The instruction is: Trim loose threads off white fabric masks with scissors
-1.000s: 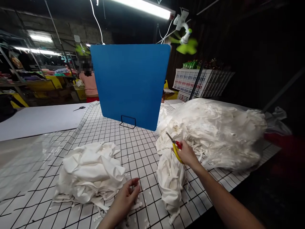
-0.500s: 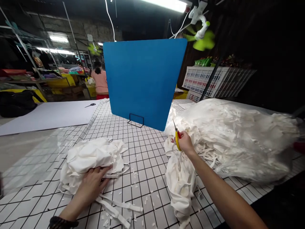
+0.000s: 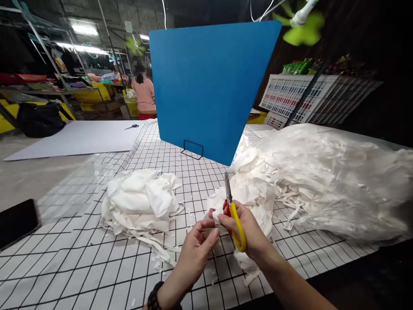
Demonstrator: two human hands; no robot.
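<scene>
Your right fingers (image 3: 228,223) hold scissors (image 3: 238,228) and pinch cloth (image 3: 216,216) beside your left fingers (image 3: 209,242), whose grip I cannot tell. Some cutting seems done, snippets (image 3: 156,262) at eight o'clock; the bag (image 3: 342,181) at two seems left.

The gridded tablecloth (image 3: 80,261) is brightly lit, while the far right of the view is sunk in near-black darkness. In the background, glare is thrown by fluorescent tubes (image 3: 84,29), whose outlines are washed out. Detail is partly bleached from the white fabric heap (image 3: 138,193), and pale highlights are scattered across the plastic bag (image 3: 348,172). The green fan blades (image 3: 305,33) are blurred, a background person's head (image 3: 141,71) is pixelated, and the blue board (image 3: 206,86) is stretched toward its upper right corner by wide-angle distortion.
</scene>
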